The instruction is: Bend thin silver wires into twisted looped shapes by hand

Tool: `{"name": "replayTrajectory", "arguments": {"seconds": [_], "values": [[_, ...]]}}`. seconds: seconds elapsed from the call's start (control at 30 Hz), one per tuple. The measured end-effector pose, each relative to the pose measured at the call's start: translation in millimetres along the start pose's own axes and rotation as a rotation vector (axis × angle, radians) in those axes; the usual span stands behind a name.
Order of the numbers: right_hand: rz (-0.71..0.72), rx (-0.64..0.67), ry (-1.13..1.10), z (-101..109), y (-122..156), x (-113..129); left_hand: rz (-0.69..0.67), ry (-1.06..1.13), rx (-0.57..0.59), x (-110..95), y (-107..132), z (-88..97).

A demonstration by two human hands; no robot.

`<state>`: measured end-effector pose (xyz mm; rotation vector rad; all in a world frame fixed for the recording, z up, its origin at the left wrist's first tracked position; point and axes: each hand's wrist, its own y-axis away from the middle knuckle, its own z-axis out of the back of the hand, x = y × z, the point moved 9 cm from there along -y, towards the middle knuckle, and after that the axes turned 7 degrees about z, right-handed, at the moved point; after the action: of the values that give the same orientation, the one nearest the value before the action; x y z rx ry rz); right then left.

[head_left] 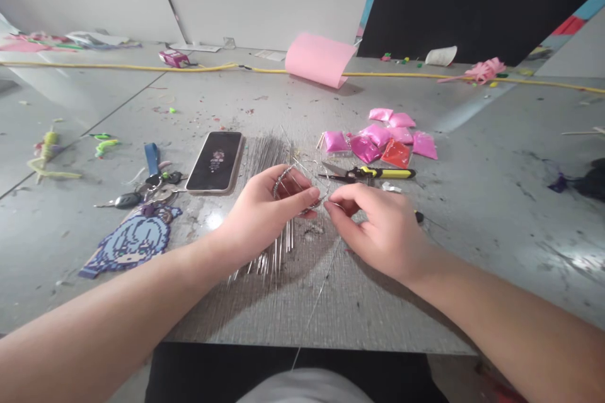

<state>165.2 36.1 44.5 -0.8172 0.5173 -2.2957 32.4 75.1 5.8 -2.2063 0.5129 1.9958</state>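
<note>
My left hand [276,201] is closed around a small bent frame of twisted silver wire [280,181], with the thumb pressing on its near side. Facing it, my right hand [373,220] pinches thumb and forefinger together at the right end of the wire work. A thin strand seems to run down from there toward the table edge. Under and beside my left hand lies a bundle of straight silver wires [269,154]. Just beyond my hands rest pliers or cutters with yellow-and-black handles [387,173]; their exact kind is hard to make out.
Left of the wires lie a phone [215,162], keys [127,200] and a blue pixel-pattern charm [132,239]. Several pink packets [375,135] and a red one [396,153] sit behind the tool. A yellow cord [198,68] crosses the back, near a curled pink sheet [319,60] and a tipped paper cup [441,55].
</note>
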Motion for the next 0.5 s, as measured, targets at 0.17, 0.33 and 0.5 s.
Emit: {"name": "replayTrajectory", "arguments": {"seconds": [0.17, 0.33, 0.5], "values": [[0.166, -0.023, 0.178, 0.0, -0.6, 16.1, 0.023, -0.071, -0.033, 1.8, 2.9, -2.0], [0.248, -0.093, 0.335, -0.2, 2.0, 30.3, -0.015, -0.202, -0.096, -1.2, 7.9, -1.2], [0.214, -0.178, 0.372, 3.2, 3.5, 32.5, -0.035, -0.215, -0.111, 3.3, 9.8, -1.0]]}}
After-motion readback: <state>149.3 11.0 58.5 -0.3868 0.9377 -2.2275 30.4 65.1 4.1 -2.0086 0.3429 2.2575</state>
